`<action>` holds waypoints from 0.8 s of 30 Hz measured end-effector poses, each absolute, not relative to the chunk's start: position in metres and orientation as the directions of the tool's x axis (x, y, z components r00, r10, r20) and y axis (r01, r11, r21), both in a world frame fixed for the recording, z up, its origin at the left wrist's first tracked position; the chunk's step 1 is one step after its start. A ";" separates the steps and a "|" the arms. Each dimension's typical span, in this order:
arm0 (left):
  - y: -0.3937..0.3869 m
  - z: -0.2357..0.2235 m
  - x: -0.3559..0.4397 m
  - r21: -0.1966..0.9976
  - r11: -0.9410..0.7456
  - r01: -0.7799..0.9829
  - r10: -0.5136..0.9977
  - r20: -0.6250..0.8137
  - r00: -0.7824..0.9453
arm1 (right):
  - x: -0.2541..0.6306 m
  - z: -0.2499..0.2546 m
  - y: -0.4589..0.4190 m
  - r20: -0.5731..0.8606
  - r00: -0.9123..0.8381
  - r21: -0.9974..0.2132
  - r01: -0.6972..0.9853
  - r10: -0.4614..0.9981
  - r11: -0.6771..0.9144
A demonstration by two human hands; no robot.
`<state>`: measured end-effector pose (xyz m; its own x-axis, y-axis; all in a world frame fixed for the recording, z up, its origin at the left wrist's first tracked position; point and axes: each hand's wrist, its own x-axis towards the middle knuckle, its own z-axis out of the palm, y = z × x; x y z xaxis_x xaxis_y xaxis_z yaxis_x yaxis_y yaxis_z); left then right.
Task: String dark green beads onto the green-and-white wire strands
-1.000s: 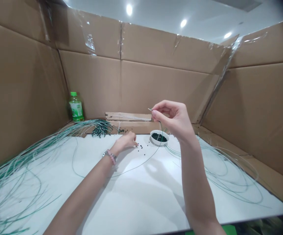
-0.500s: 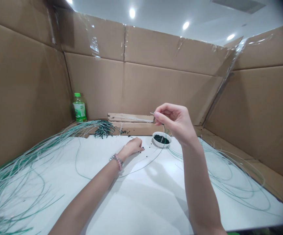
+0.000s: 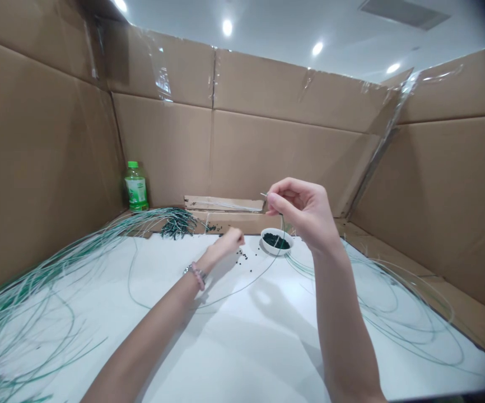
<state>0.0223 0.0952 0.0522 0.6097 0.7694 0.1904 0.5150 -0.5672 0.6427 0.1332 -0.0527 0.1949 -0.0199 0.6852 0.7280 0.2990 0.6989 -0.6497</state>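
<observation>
Along the far edge of the white table [image 3: 234,347], a small white bowl [image 3: 268,250] is placed, filled with black beads [image 3: 274,240]. Loose black beads [image 3: 242,257] are scattered just left of it. Right hand [image 3: 305,215] is raised just above and right of the bowl, mostly closed: a thin green wire [image 3: 246,282] is pinched between thumb and index finger, with a fine metal tip [image 3: 263,195] sticking out to the left. Wire is trailed down past the bowl, then swept left across the table in a long loop. Left hand [image 3: 228,242] is held low beside the loose beads, fingers loosely curled; whether a bead is gripped cannot be told. A pink beaded bracelet [image 3: 196,274] is worn on that wrist. Toward the far left corner, a bunched wire bundle [image 3: 177,224] is laid with dark bits at its end, long strands [image 3: 24,330] fanned over the left side. Looser wire coils [image 3: 402,313] are spread at right. An upright green-capped plastic bottle [image 3: 136,187] is stood in the far left corner, and taped cardboard panels [image 3: 162,151] are set up behind.
</observation>
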 end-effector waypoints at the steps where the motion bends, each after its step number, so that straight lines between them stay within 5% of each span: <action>1: 0.092 0.069 0.022 0.672 -0.577 0.464 0.759 0.232 0.608 | 0.133 0.195 -0.054 0.748 -0.010 -0.628 0.313 0.663 0.713; 4: 0.068 0.122 0.015 0.752 -0.615 0.239 0.724 0.418 0.548 | 0.129 0.195 -0.063 0.822 0.037 -0.539 0.377 0.569 0.753; 5: 0.057 0.137 0.010 0.804 -0.594 -0.045 0.692 0.538 0.481 | 0.127 0.196 -0.068 0.843 0.052 -0.509 0.402 0.536 0.761; 7: 0.032 0.162 0.000 0.743 -0.485 -0.461 0.648 0.659 0.382 | 0.122 0.197 -0.077 0.877 0.078 -0.456 0.439 0.473 0.774; 9: 0.009 0.176 -0.009 0.659 -0.399 -0.637 0.626 0.703 0.336 | 0.117 0.197 -0.087 0.897 0.093 -0.424 0.458 0.432 0.781; 17: -0.025 0.184 -0.016 0.584 -0.215 -0.783 0.581 0.721 0.378 | 0.098 0.193 -0.105 0.927 0.041 -0.342 0.506 0.374 0.792; 24: -0.030 0.186 -0.018 0.592 -0.222 -0.775 0.575 0.721 0.386 | 0.096 0.192 -0.110 0.940 0.056 -0.311 0.547 0.337 0.777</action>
